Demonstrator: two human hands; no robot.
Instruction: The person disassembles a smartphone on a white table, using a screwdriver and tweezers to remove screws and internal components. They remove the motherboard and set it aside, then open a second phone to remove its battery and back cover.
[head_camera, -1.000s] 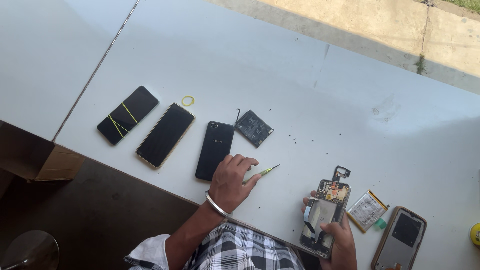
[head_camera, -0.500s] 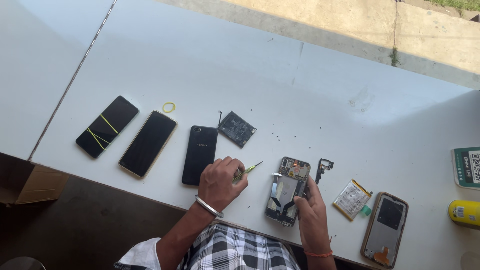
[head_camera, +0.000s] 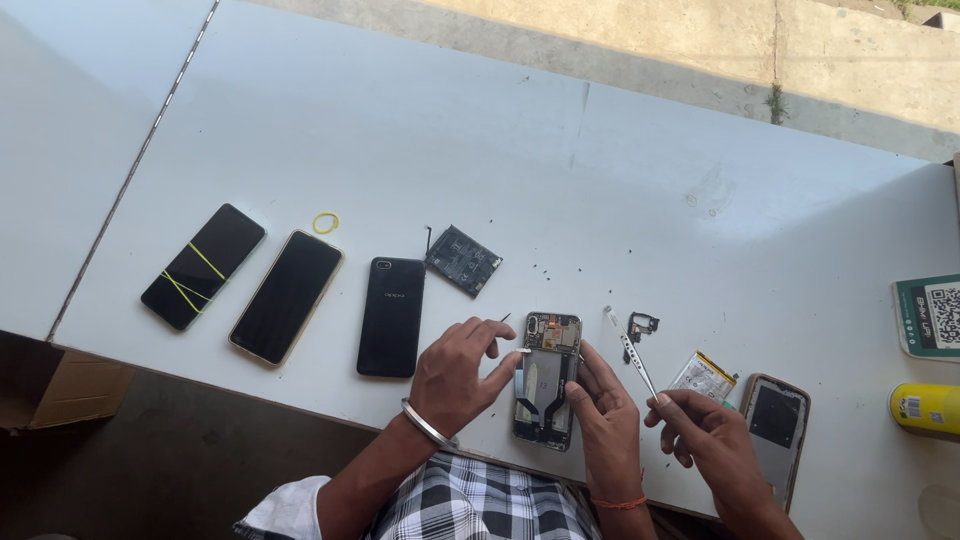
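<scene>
My left hand (head_camera: 455, 375) pinches a small screwdriver (head_camera: 503, 319) at the opened phone (head_camera: 545, 385). My right hand (head_camera: 600, 420), fingers curled, grips its right edge. Right: another person's hand (head_camera: 715, 450) pinching tweezers (head_camera: 632, 352).

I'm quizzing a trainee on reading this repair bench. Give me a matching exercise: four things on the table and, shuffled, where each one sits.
Things:
1. black phone crossed by yellow elastic bands
2. loose yellow elastic ring
3. opened phone with its back off
4. yellow cylindrical can

Places:
A. at the right edge of the white table
B. between the left hand and the right hand
C. leftmost in the row of phones
D. just beyond the top of the gold-edged phone

Pairs: 1-C, 2-D, 3-B, 4-A
</scene>
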